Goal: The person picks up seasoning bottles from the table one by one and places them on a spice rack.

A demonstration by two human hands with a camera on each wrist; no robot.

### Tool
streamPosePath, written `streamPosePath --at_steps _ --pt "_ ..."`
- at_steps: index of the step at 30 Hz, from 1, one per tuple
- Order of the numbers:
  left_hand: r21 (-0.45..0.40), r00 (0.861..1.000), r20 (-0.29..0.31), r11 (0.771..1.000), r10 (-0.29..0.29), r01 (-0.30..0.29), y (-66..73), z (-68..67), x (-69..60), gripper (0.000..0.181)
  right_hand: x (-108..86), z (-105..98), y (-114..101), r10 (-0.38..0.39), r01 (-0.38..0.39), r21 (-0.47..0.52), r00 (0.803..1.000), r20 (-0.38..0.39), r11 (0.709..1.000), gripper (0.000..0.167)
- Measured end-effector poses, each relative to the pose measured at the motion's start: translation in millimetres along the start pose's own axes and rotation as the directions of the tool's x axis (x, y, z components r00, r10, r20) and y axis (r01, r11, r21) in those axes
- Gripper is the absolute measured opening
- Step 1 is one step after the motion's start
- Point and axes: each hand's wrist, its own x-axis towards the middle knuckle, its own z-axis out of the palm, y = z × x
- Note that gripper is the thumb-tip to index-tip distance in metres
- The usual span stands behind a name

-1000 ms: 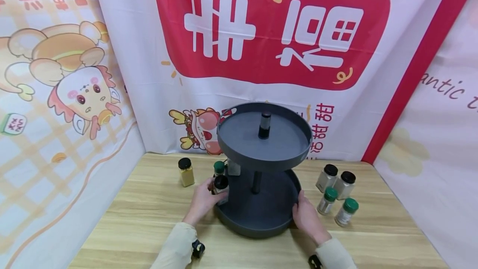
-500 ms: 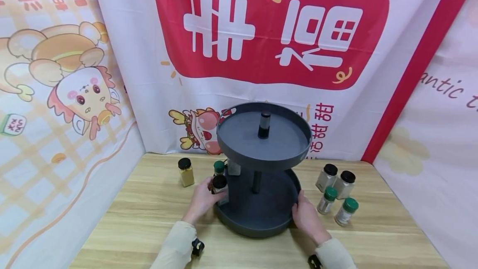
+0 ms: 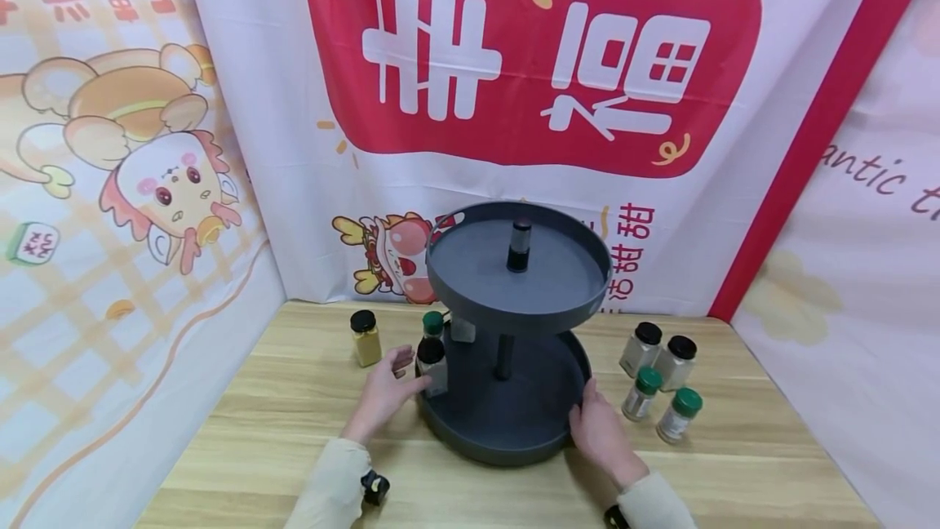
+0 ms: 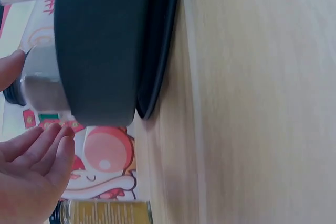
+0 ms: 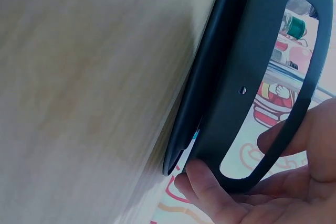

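Observation:
A dark grey two-tier turntable (image 3: pixel 507 431) stands mid-table. On the left of its lower tier is a square clear jar with a black lid (image 3: pixel 435 376). My left hand (image 3: pixel 383 393) is beside that jar, fingers spread off it; in the left wrist view the thumb is near the lid, though contact is unclear. Behind it stand a green-capped bottle (image 3: pixel 433 323) and another clear jar (image 3: pixel 463 328), partly hidden. My right hand (image 3: pixel 602 435) holds the lower tier's right rim; the right wrist view has the thumb at the slotted wall (image 5: pixel 231 98) and fingers around its end.
A black-lidded jar of yellow powder (image 3: pixel 366 340) stands left of the turntable. To the right are two black-lidded jars (image 3: pixel 641 349) and two green-capped bottles (image 3: pixel 676 416). A printed cloth (image 3: pixel 529 129) hangs behind the wooden table (image 3: pixel 242 447).
My left hand has let go of the black-lidded jar and drawn back a little to the left, fingers opening. The jar stays on the lower tier. My right hand keeps its hold.

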Motion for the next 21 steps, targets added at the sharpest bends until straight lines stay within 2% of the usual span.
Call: streamPosePath --at_steps 8,12,21 --pt "0.009 1.000 0.008 1.000 0.014 -0.014 -6.0 -19.4 -5.4 0.059 -4.2 3 -4 0.030 -0.030 0.007 1.000 0.001 1.000 0.061" --pt "0.034 1.000 0.002 0.999 -0.013 0.013 -10.5 -29.9 -7.7 0.055 -5.3 1 -7 0.054 -0.055 0.034 0.998 0.024 0.998 0.065" --pt "0.124 0.996 -0.077 0.991 -0.042 0.052 -18.7 -53.4 -12.9 0.042 1.9 -11 -5 0.081 -0.089 0.084 0.992 0.099 0.992 0.068"
